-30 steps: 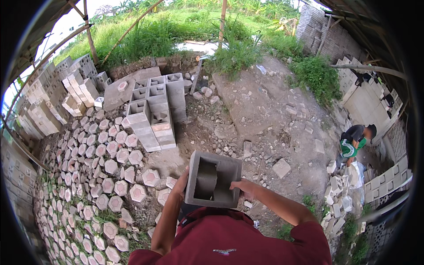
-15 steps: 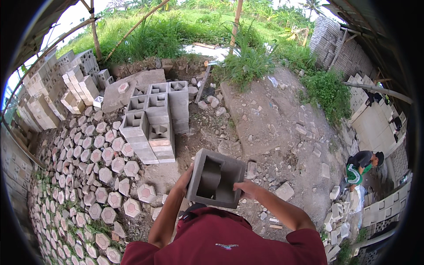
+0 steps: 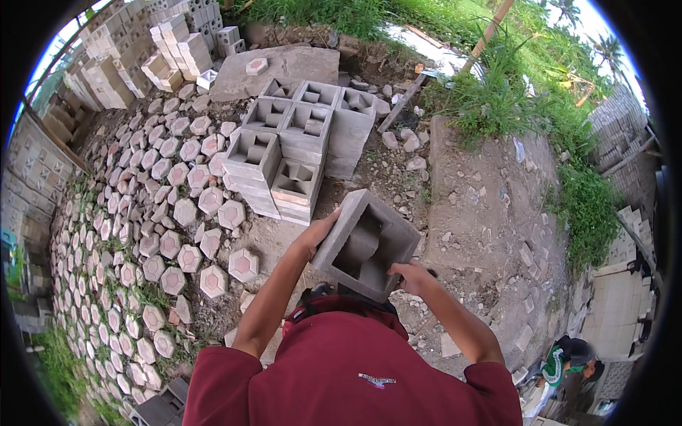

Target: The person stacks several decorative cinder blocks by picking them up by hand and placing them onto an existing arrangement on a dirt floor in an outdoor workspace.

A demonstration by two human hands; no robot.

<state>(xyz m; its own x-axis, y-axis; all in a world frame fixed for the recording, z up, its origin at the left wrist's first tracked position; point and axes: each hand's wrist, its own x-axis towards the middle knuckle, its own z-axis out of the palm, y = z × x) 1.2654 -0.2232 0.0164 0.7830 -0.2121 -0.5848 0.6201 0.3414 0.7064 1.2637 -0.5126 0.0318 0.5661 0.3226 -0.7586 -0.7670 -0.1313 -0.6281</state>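
Between my two hands I carry a grey hollow concrete block (image 3: 328, 257), tilted so that its cavities face up toward me. My left hand (image 3: 317, 234) grips its left side, and my right hand (image 3: 414, 277) has its fingers hooked over the right wall. Just ahead and to the left rises a stack of similar concrete blocks (image 3: 339, 145), built in columns with open tops. The column nearest me, topped by a single block (image 3: 297, 179), stands lower than those behind it. The held block is apart from the stack.
Hexagonal pavers (image 3: 213, 281) cover the ground to the left. Pale ventilation blocks (image 3: 117, 60) are piled at the far left. Rubble and a plank (image 3: 403, 103) lie beyond the stack. A wooden post (image 3: 489, 34) stands farther back. Another person (image 3: 565, 362) is at the lower right.
My view has turned left, so the stack now appears farther right. The held block has tipped and shifted a little up and right in the picture, still in both hands.
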